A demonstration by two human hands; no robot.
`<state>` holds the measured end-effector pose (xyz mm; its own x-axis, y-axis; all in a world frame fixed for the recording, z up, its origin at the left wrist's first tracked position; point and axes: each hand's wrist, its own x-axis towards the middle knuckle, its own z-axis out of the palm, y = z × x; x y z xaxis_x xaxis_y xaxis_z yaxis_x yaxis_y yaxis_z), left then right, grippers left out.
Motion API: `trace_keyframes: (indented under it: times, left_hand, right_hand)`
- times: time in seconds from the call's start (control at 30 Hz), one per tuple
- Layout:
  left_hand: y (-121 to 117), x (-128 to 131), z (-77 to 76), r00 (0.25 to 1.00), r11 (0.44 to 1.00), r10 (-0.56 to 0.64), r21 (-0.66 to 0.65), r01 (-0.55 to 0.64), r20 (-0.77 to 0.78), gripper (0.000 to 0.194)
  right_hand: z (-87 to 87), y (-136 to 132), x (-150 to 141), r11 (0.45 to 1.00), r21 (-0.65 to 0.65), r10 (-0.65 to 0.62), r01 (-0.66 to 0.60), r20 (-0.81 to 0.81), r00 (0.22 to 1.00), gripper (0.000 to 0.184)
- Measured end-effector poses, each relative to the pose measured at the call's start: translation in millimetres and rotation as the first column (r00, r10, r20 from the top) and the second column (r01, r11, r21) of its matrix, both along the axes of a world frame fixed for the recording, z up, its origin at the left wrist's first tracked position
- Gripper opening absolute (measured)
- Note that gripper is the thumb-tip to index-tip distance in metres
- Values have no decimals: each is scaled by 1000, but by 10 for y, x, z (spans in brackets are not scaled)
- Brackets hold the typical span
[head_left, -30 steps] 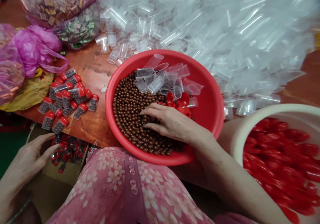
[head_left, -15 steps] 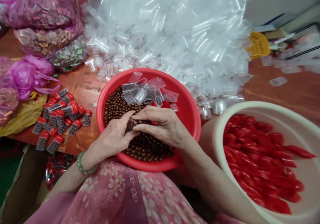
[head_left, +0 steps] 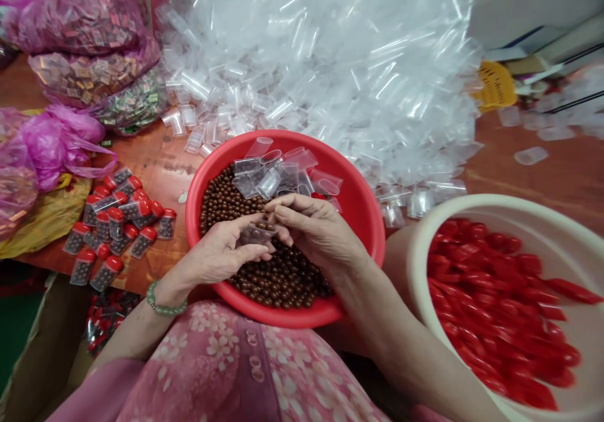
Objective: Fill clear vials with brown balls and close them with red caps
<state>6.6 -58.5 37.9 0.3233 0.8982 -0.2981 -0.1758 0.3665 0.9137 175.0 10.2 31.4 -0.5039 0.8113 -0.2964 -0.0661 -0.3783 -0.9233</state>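
Observation:
Over the red basin, my left hand pinches a clear plastic container between thumb and fingers. Its open end faces right, and dark balls show at that end. My right hand is closed, with its fingertips right at this opening; what lies within its fingers is mostly hidden. Beneath both hands, the basin holds many chocolate-brown balls. Several empty clear containers rest on the balls at the far side, and bits of red plastic show just behind my right hand.
A cream bucket of red plastic caps stands at right. Behind the basin rises a big heap of clear containers. Filled, red-capped containers lie at left, near pink bags. An open box sits below the table edge.
My right hand's fingertips have shifted to the container's right end, uncovering more of it. Red plastic seen between my right fingers earlier is out of sight. The view has shifted slightly.

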Motion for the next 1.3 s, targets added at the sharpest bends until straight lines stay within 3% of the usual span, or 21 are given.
trace_keyframes:
  times: [0.1, 0.13, 0.2, 0.27, 0.3, 0.43, 0.53, 0.63, 0.77, 0.9, 0.97, 1.1, 1.2, 1.3]
  left_hand:
    - [-26, -40, -24, 996, 999, 52, -17, -51, 74, 41]
    - [-33, -57, -32, 994, 998, 61, -21, -59, 93, 38]
    - [-47, -92, -28, 991, 997, 69, -28, -66, 111, 32]
    - [-64, -124, 19, 992, 997, 83, -9, -82, 100, 28]
    - [-72, -138, 55, 993, 996, 85, 16, -87, 81, 26]
    - [-83, -169, 198, 996, 985, 54, 166, -41, -75, 16]
    - [-55, -169, 215, 978, 967, 85, 252, -35, -192, 14]
    - [-28, -163, 189, 981, 967, 88, 249, -43, -172, 16]
    - [-14, -162, 167, 991, 981, 85, 184, -65, -105, 15]
    - [19, -146, 101, 983, 977, 164, 147, -152, -79, 19]
    - [38, -129, 45, 987, 983, 150, 118, -142, -64, 19]
    - [64, -103, -36, 992, 990, 125, 56, -127, 35, 21]
    - [74, -105, -42, 983, 989, 139, 24, -143, 116, 23]
    - [75, -116, -40, 972, 991, 130, -3, -132, 197, 25]
  right_hand:
    - [46, -44, 48, 968, 238, 28, -77, 203, 979, 20]
    - [68, -65, 70, 924, 338, 79, -181, 295, 952, 16]
    - [115, -96, 122, 779, 488, 156, -393, 456, 876, 15]
    - [148, -88, 190, 661, 577, 119, -480, 551, 826, 18]
    - [155, -66, 231, 636, 606, 59, -478, 579, 813, 19]
    - [120, 97, 393, 612, 632, -150, -475, 683, 715, 19]
    - [58, 199, 445, 566, 565, -171, -601, 793, 585, 20]
    - [32, 231, 435, 514, 465, -179, -721, 880, 440, 25]
    - [85, 200, 423, 480, 370, -194, -795, 929, 316, 23]
    - [113, 116, 431, 435, 317, -175, -843, 948, 266, 27]
    - [85, 63, 427, 415, 298, -191, -860, 952, 238, 30]
    - [-8, -17, 415, 421, 287, -242, -860, 950, 198, 23]
    - [-48, -29, 440, 446, 359, -271, -820, 927, 259, 21]
    - [-45, -24, 501, 536, 510, -257, -673, 858, 445, 19]
